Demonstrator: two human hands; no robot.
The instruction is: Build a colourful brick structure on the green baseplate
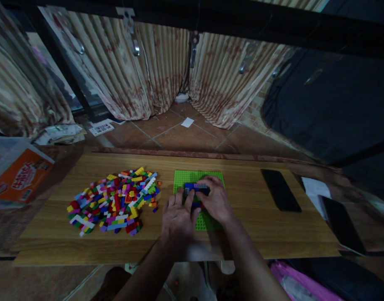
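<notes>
Between left hand [178,212] and right hand [218,200], blue bricks [189,185]

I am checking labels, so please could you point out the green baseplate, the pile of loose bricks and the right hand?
Green baseplate [206,223]: head view, bare studded near part.
Pile of loose bricks [117,201]: head view, middle of the pile.
Right hand [219,201]: head view, back of the hand.

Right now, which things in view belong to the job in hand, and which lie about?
Likely in use:
- green studded plastic baseplate
- handled blue plastic bricks
- heap of multicoloured plastic bricks
- brown wooden tabletop

Probably lying about:
- flat black rectangular slab on tabletop
- white paper square on tiled floor
</notes>
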